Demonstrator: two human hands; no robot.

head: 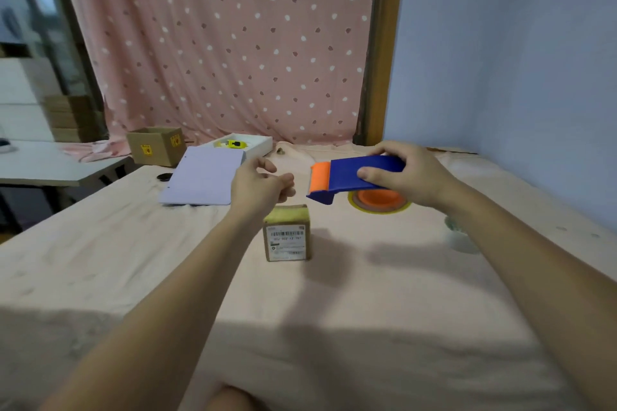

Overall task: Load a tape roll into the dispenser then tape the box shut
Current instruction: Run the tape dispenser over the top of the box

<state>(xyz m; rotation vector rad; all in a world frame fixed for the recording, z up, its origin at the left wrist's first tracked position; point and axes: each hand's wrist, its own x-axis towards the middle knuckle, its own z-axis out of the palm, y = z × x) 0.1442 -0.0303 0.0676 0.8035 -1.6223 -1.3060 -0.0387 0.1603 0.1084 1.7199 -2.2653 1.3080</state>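
A small brown cardboard box point(287, 233) with a white barcode label stands on the pink cloth in the middle of the view. My right hand point(405, 173) holds a blue tape dispenser point(357, 177) with an orange front blade guard, raised above and to the right of the box. A tape roll point(379, 203) with an orange hub sits in the dispenser's underside. My left hand point(262, 185) hovers just above and behind the box, fingers loosely curled and apart, holding nothing that I can see.
A white notebook point(202, 177) lies behind my left hand. Farther back stand a white tray point(257, 143) with yellow items and an open cardboard box point(157, 145). A grey side table point(50, 167) is at left. A wall rises at right.
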